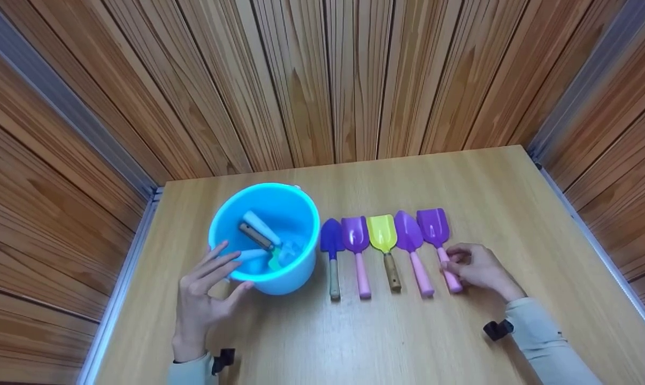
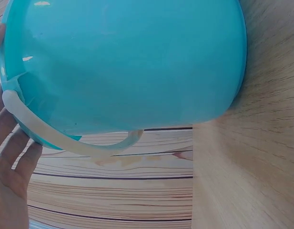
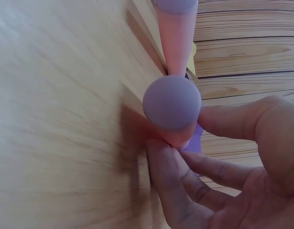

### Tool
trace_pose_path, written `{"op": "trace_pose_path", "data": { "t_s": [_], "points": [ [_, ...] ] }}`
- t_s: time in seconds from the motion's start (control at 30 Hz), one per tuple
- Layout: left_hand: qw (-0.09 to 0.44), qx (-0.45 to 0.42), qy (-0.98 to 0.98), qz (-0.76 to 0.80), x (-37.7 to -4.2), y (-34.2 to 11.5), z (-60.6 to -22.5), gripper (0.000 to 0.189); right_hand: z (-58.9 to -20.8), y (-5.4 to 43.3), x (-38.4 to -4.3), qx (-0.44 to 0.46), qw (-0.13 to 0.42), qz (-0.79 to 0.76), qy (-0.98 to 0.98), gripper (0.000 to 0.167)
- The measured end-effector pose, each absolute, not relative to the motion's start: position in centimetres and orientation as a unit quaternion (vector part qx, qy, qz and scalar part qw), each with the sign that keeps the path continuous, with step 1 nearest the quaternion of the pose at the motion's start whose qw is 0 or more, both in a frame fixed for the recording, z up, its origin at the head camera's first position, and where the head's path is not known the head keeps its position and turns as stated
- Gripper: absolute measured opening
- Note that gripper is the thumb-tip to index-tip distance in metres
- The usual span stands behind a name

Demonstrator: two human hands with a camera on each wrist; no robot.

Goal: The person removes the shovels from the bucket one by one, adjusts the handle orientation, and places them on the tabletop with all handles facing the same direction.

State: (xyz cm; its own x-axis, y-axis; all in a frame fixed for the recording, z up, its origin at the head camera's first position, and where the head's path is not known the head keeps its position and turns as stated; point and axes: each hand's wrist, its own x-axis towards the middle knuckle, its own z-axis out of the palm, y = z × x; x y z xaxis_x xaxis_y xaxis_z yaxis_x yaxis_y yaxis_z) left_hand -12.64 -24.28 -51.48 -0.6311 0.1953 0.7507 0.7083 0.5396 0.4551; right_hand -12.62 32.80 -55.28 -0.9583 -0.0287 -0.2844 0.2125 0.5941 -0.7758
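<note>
A blue bucket stands on the left of the table with several tools inside, one with a brown handle. My left hand is at its near left rim, fingers extended; the bucket's white handle hangs beside the fingers in the left wrist view. Right of the bucket lies a row of toy shovels, with a purple shovel at the right end. My right hand pinches this shovel's pink handle between thumb and fingers, low by the tabletop.
The row also holds a blue trowel, a purple shovel, a yellow shovel and a pointed purple trowel. Wood-plank walls close off the back and sides of the table.
</note>
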Motion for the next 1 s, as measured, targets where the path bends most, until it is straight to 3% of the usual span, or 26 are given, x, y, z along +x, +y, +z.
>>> {"op": "trace_pose_path", "data": {
  "t_s": [0.6, 1.0],
  "points": [
    [0.333, -0.280, -0.810, -0.393, -12.9, -24.4, -51.6, 0.055, -50.5, 29.2, -15.7, 0.013, 0.103, -0.357, 0.928, 0.052],
    [0.330, -0.284, -0.811, -0.390, -12.9, -24.5, -51.4, 0.054, -45.8, 21.5, -18.7, -0.156, 0.000, -0.400, 0.903, 0.041]
  ]
}}
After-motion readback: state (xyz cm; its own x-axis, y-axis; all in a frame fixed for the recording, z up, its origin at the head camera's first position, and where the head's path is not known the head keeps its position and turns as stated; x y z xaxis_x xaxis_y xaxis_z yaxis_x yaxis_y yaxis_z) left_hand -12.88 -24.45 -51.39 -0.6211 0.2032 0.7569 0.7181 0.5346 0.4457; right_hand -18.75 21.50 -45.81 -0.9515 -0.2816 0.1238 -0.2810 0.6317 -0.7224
